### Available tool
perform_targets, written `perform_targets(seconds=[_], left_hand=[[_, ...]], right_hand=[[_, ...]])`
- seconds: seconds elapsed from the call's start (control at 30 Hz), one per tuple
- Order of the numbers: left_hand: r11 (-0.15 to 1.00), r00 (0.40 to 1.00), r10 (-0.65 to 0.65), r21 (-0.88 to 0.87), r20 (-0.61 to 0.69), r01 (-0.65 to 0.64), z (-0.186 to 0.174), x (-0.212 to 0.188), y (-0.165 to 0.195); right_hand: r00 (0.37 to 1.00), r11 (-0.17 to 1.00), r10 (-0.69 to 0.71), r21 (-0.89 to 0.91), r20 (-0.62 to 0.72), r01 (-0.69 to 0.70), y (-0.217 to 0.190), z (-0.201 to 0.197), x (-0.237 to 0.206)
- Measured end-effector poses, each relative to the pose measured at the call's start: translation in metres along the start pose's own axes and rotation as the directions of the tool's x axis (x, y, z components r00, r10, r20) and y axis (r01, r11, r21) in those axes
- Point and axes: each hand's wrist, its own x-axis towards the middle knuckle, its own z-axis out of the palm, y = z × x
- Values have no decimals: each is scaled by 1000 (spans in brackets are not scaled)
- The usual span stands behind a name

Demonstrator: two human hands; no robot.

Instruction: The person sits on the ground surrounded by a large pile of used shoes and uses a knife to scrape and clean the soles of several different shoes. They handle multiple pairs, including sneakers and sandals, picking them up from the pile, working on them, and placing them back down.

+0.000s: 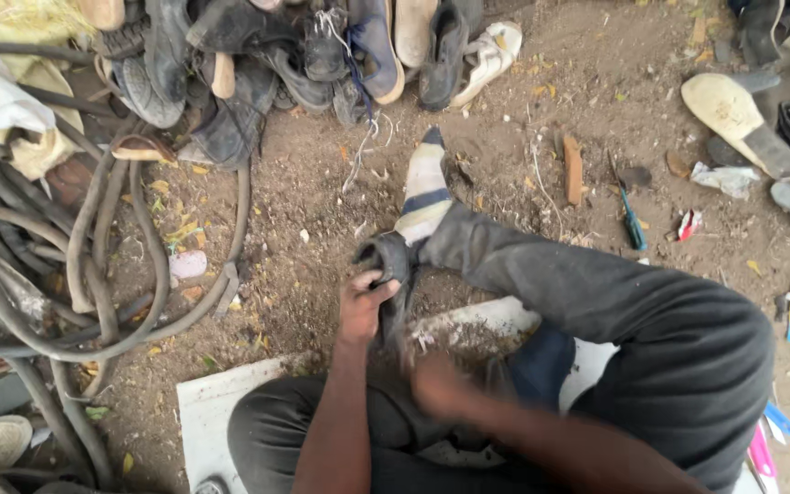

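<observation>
My left hand (365,300) grips the top edge of a dark, worn shoe (388,265) held upright between my legs, near my striped sock (424,187). My right hand (436,382) is blurred just below and to the right of the shoe, fingers closed. Whether it holds a tool I cannot tell. I sit on a white board (208,407) laid on the dirt, in dark trousers.
A heap of old shoes (322,50) lies at the top. Coiled rubber hoses (75,274) fill the left. A blue-handled screwdriver (631,220), a wood piece (573,169) and loose soles (738,119) lie on the dirt to the right.
</observation>
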Motion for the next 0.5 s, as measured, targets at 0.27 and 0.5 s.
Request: perform_targets(seconds=[0.27, 0.5], left_hand=[[525, 802, -597, -747, 18, 407, 9, -6, 13], [613, 766, -642, -620, -29, 490, 16, 9, 40]], right_hand=[[962, 959, 217, 150, 164, -242, -3, 14, -14], [939, 890, 311, 301, 147, -342, -40, -14, -27]])
